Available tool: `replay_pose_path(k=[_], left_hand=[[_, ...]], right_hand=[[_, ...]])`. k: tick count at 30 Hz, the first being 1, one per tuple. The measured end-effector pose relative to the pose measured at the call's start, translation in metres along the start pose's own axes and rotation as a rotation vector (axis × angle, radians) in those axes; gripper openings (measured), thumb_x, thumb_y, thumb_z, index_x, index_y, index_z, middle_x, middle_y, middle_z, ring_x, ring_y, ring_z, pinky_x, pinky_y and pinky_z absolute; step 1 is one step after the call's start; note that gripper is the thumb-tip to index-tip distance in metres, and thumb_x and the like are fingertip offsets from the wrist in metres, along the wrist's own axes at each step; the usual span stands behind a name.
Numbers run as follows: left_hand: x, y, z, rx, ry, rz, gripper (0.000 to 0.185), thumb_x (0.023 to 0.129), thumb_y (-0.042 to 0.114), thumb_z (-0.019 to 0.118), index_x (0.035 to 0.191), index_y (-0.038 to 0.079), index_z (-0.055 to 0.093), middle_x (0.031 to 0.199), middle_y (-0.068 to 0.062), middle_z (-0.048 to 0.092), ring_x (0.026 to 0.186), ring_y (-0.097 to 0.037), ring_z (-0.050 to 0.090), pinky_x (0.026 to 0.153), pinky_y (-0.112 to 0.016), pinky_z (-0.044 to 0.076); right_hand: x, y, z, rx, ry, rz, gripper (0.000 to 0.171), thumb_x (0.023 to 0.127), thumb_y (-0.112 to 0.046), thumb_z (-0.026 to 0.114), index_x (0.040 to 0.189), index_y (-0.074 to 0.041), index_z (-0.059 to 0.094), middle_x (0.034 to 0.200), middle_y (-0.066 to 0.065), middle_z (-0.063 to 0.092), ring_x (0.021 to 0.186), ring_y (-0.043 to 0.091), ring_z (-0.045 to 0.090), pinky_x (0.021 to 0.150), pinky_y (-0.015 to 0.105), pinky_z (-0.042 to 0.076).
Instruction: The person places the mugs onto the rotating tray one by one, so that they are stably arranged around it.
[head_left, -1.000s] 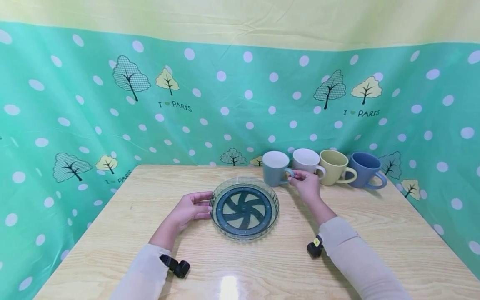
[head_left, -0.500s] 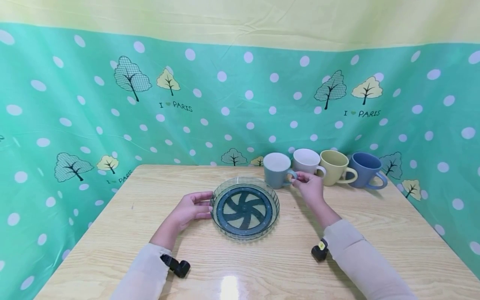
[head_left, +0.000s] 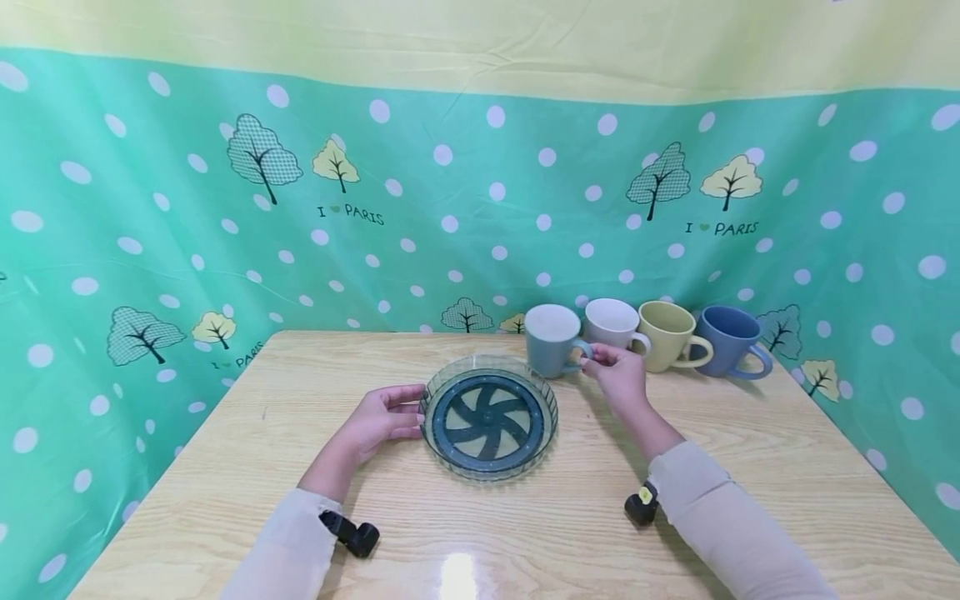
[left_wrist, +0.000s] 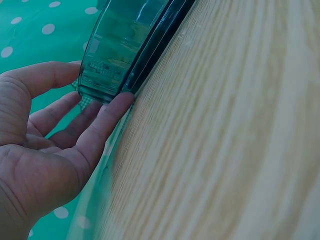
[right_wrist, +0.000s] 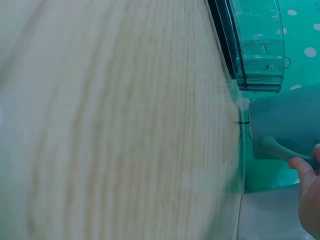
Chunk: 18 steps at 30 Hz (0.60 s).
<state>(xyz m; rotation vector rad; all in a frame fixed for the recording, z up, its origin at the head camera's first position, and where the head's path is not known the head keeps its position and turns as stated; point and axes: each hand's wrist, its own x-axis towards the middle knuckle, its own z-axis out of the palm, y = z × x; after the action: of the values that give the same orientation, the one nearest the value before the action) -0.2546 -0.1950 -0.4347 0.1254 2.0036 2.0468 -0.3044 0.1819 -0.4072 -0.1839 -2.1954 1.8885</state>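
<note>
A round clear dish (head_left: 550,433) with a fluted wall sits on the table left of the mugs. A dark ring with curved spokes (head_left: 489,417) shows at its bottom. My left hand (head_left: 384,421) touches the dish's left side, its fingers spread along the wall; in the left wrist view one fingertip lies low at the dark base. My right hand (head_left: 617,375) pinches the handle of a light blue mug (head_left: 549,352), which stands upright just behind and right of the dish. The right wrist view shows thumb and finger on that handle (right_wrist: 282,151).
To the right of the light blue mug stand a white mug (head_left: 611,321), a yellow mug (head_left: 663,337) and a dark blue mug (head_left: 726,340) in a close row, handles to the right. A green dotted curtain (head_left: 420,183) hangs behind the wooden table (head_left: 525,533).
My right hand and forearm have shifted slightly to the right and nearer, and the light blue mug has come with them by a little. My left hand and the dish have stayed put.
</note>
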Motion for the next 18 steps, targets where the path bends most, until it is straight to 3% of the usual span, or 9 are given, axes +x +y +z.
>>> replay_pose_path(k=[10,18], left_hand=[[-0.001,0.001,0.000,-0.005,-0.009,0.001,0.062,0.086,-0.011,0.063,0.144,-0.007,0.039,0.145,-0.027,0.042,0.118,-0.032,0.056,0.088,-0.042,0.057],[-0.001,0.002,0.000,-0.010,0.007,-0.009,0.063,0.085,-0.012,0.063,0.143,-0.006,0.041,0.144,-0.026,0.043,0.116,-0.031,0.058,0.087,-0.043,0.057]], right_hand=[[-0.003,-0.007,-0.001,0.005,-0.039,0.031,0.032,0.086,0.007,0.067,0.118,0.009,0.064,0.108,0.021,0.064,0.091,0.016,0.062,0.078,0.022,0.058],[-0.006,-0.013,-0.004,0.015,-0.067,0.015,0.030,0.087,0.008,0.065,0.117,0.010,0.063,0.105,0.018,0.063,0.094,0.018,0.062,0.080,0.022,0.057]])
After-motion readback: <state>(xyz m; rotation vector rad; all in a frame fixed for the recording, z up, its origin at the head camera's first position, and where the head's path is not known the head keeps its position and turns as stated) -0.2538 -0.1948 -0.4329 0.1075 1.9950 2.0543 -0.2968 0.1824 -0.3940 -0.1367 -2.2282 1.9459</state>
